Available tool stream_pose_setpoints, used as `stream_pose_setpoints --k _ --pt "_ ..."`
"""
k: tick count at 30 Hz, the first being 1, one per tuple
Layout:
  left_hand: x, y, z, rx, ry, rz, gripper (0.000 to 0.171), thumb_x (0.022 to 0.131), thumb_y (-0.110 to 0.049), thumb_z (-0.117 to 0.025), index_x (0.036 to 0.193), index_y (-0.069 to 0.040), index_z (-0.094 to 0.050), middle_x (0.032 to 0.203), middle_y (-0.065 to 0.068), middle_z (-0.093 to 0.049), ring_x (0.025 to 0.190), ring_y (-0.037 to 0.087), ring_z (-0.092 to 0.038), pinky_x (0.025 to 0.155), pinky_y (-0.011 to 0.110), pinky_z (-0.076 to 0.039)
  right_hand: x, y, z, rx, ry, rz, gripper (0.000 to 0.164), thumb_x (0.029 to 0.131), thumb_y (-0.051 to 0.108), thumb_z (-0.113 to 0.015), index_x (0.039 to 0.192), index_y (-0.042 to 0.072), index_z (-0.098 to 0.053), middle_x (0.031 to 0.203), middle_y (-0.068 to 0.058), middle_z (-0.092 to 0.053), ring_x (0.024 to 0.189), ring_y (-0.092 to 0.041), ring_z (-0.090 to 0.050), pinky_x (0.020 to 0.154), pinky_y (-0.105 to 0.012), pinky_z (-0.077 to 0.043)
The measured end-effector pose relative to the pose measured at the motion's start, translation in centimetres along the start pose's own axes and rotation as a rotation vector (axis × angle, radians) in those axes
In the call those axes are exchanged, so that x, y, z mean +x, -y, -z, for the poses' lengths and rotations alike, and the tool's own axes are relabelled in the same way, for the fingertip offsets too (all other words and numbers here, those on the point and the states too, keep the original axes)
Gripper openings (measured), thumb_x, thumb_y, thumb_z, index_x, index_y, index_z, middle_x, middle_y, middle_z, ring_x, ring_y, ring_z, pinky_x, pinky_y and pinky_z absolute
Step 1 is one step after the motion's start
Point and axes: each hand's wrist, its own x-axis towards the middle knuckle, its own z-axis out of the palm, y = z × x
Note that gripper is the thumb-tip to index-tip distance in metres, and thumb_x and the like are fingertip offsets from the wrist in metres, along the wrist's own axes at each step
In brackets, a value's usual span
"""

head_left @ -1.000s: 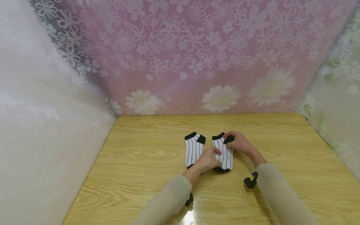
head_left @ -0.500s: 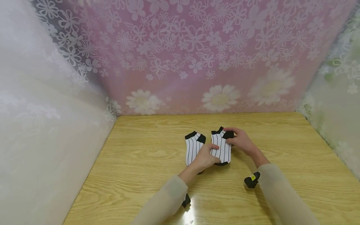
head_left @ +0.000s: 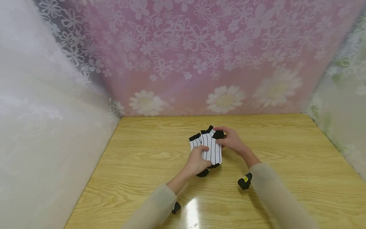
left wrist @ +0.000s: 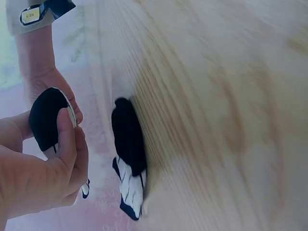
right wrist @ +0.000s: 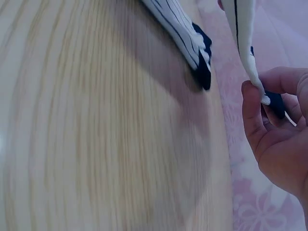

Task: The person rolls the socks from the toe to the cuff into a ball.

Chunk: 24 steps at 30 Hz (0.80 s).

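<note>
Both hands hold one white sock (head_left: 213,149) with dark stripes and a black cuff, heel and toe, raised off the table. My left hand (head_left: 197,162) pinches its toe end and left edge; in the left wrist view the thumb lies across the black toe (left wrist: 45,120). At the heel, my right hand (head_left: 233,140) pinches the fabric between thumb and fingers, as the right wrist view also shows. A matching sock (head_left: 195,141) lies on the table, partly hidden under the held sock and my left hand; its black toe (head_left: 203,173) shows below.
The wooden table (head_left: 143,165) meets a pink flowered curtain (head_left: 177,63) at the back. Pale cloth hangs at the left (head_left: 57,133) and right. A small black wrist camera (head_left: 245,181) sits by the right sleeve.
The held sock has been lifted off the table and carried left by both hands, from beside the other sock to partly over it. The other sock has stayed put.
</note>
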Motion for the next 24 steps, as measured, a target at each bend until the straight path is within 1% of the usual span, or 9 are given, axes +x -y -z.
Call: stream_pose_setpoints --k 4,6,8,11,14,17,19,22,24 --pt "-0.5 1.1 1.1 0.020 0.011 0.014 0.051 0.074 0.000 -0.079 0.122 0.004 -0.061 0.124 0.020 -0.056 0.114 0.029 -0.055 0.096 0.041 -0.049 0.8 0.6 -1.9 -0.056 0.035 0.005 0.059 0.086 -0.005 -0.063 0.143 0.002 -0.049 0.139 -0.027 -0.049 0.084 -0.024 -0.063 0.062 -0.038 -0.056" --pt "-0.7 1.6 1.5 0.014 0.014 0.024 0.051 0.074 0.001 -0.079 0.122 0.006 -0.061 0.124 0.022 -0.057 0.114 0.030 -0.055 0.096 0.042 -0.050 1.2 0.6 -2.7 -0.107 0.054 0.021 0.060 0.087 -0.004 -0.062 0.144 0.001 -0.047 0.143 -0.026 -0.045 0.090 -0.027 -0.062 0.064 -0.036 -0.055" --pt "-0.8 2.1 1.8 0.009 0.014 0.034 0.052 0.073 0.002 -0.079 0.121 0.007 -0.060 0.123 0.023 -0.057 0.112 0.031 -0.056 0.096 0.043 -0.050 1.6 0.5 -3.5 -0.159 0.058 0.033 0.059 0.087 -0.003 -0.062 0.144 0.002 -0.049 0.145 -0.024 -0.044 0.101 -0.030 -0.060 0.073 -0.036 -0.053" --pt "-0.9 2.7 2.1 0.011 0.019 0.052 0.053 0.072 0.003 -0.079 0.121 0.007 -0.060 0.121 0.024 -0.057 0.108 0.030 -0.056 0.093 0.042 -0.051 2.0 0.4 -4.4 -0.221 0.064 0.051 0.058 0.085 -0.003 -0.063 0.142 0.000 -0.050 0.147 -0.025 -0.044 0.119 -0.035 -0.053 0.091 -0.042 -0.049" --pt "-1.1 3.0 2.3 -0.037 0.045 0.072 0.053 0.073 0.005 -0.077 0.122 0.009 -0.058 0.121 0.025 -0.057 0.101 0.028 -0.059 0.080 0.037 -0.057 2.1 0.2 -5.1 -0.248 0.066 0.050 0.058 0.084 -0.002 -0.064 0.140 0.000 -0.052 0.146 -0.024 -0.046 0.131 -0.038 -0.045 0.103 -0.051 -0.041" --pt "-1.3 3.1 2.4 -0.095 0.073 0.091 0.054 0.075 0.007 -0.075 0.125 0.010 -0.056 0.124 0.026 -0.055 0.096 0.025 -0.061 0.065 0.030 -0.058 2.2 0.0 -5.5 -0.256 0.067 0.055 0.058 0.084 -0.002 -0.064 0.140 -0.002 -0.051 0.145 -0.025 -0.046 0.136 -0.041 -0.040 0.109 -0.056 -0.035" --pt "-1.3 3.3 2.4 -0.123 0.084 0.098 0.055 0.076 0.008 -0.074 0.127 0.011 -0.054 0.125 0.026 -0.054 0.090 0.023 -0.062 0.058 0.027 -0.057 2.2 -0.1 -5.7 -0.249 0.061 0.053 0.058 0.084 -0.003 -0.063 0.141 -0.002 -0.051 0.145 -0.026 -0.046 0.137 -0.041 -0.038 0.110 -0.057 -0.034" --pt "-1.2 3.3 2.3 -0.119 0.104 0.106 0.056 0.076 0.008 -0.074 0.127 0.010 -0.054 0.123 0.025 -0.056 0.086 0.022 -0.064 0.059 0.028 -0.057 2.2 -0.4 -5.6 -0.240 0.056 0.041 0.059 0.084 -0.003 -0.063 0.142 -0.002 -0.050 0.146 -0.026 -0.045 0.139 -0.042 -0.036 0.111 -0.057 -0.032" --pt "-1.1 3.4 2.2 -0.073 0.121 0.109 0.056 0.075 0.006 -0.076 0.127 0.009 -0.055 0.120 0.023 -0.059 0.089 0.022 -0.064 0.067 0.029 -0.057 2.2 -0.5 -5.6 -0.249 0.056 0.041 0.059 0.083 -0.003 -0.063 0.141 -0.002 -0.050 0.145 -0.026 -0.046 0.138 -0.042 -0.037 0.110 -0.057 -0.033"
